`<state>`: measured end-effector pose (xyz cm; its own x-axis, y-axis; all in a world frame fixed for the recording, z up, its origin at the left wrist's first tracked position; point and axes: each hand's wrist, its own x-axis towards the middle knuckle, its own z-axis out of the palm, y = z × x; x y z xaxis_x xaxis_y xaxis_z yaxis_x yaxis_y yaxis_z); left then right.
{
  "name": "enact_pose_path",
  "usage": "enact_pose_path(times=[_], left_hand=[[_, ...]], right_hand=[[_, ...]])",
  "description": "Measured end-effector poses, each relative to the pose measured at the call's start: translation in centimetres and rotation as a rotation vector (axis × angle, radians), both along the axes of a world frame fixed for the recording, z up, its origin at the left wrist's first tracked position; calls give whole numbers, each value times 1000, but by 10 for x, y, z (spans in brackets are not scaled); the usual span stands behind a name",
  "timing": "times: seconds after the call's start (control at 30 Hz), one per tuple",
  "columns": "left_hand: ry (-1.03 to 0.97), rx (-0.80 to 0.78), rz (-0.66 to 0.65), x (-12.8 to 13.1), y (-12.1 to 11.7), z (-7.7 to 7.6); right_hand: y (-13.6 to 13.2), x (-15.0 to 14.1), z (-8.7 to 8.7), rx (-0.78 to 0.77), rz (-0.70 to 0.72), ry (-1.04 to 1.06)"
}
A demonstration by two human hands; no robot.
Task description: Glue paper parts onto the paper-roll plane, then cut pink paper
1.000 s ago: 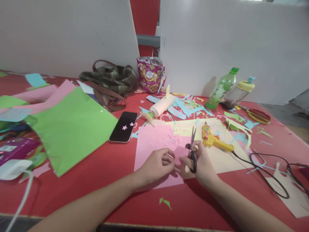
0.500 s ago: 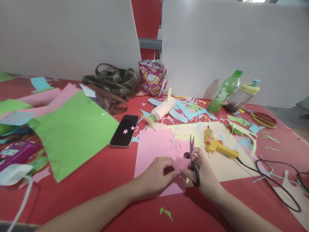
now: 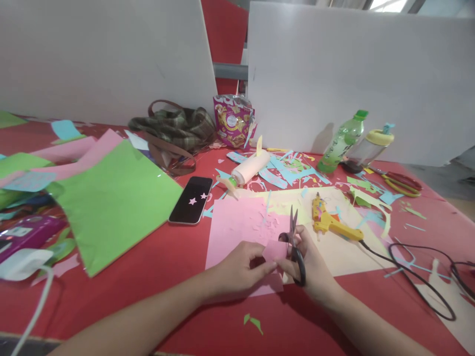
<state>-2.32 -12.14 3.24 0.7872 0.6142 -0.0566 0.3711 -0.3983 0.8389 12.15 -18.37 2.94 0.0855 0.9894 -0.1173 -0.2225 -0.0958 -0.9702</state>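
Observation:
My left hand pinches a small piece of pink paper between thumb and fingers. My right hand holds black-handled scissors, their blades a little apart and pointing away from me. The right thumb and fingertips also reach the near edge of the small piece. Beneath both hands lies a larger pink sheet with tiny pink scraps on it. Two pink paper stars rest on the dark phone to the left.
A yellow glue gun with a black cable lies on cream paper at right. Behind are a paper-wrapped roll, blue scraps, a snack bag, a green bottle and a jar. Green sheets cover the left side.
My left fingers have shifted from curled to a clear pinch on the small pink piece, which has turned slightly. The scissors stay in my right hand; the camera view has tilted up slightly.

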Motion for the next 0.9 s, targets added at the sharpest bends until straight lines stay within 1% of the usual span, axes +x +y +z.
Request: enact_pose_path(times=[0.1, 0.23, 0.4, 0.5, 0.6, 0.7, 0.8, 0.9], left_hand=[[-19, 78, 16, 0, 0, -2], [-49, 115, 48, 2, 0, -4], [-62, 45, 73, 1, -1, -2], [-43, -6, 91, 0, 3, -1], [-67, -36, 188, -2, 10, -2], [-124, -142, 318, -3, 16, -3], [-223, -278, 412, -2, 19, -1], [-299, -330, 507, 0, 23, 2]], right_hand=[[1, -1, 1, 3, -16, -52], [2, -1, 3, -4, -44, -96], [3, 0, 2, 18, -33, -95], [4, 1, 0, 55, -56, -160], [5, 3, -1, 63, -52, -205], [5, 5, 2, 43, 12, -132], [5, 7, 5, 31, 77, 37], [3, 8, 6, -63, 123, 205]])
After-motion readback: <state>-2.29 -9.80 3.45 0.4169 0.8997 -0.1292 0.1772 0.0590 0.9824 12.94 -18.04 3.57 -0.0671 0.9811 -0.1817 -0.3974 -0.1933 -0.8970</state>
